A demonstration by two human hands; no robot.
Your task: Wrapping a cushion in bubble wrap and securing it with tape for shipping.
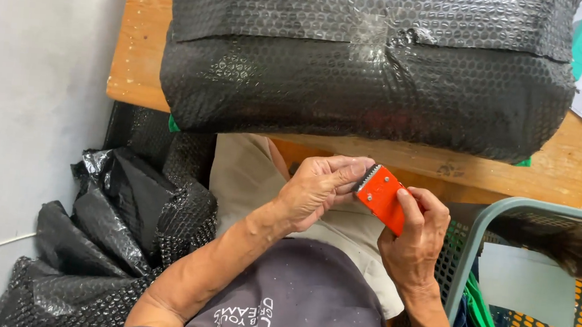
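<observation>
You are gripping the red tape cutter in your right hand, fingers curled around its body, near your lap and just this side of the wooden worktop. Your left hand is pinching at its toothed edge. A parcel wrapped in black bubble wrap is lying on the worktop beyond.
</observation>
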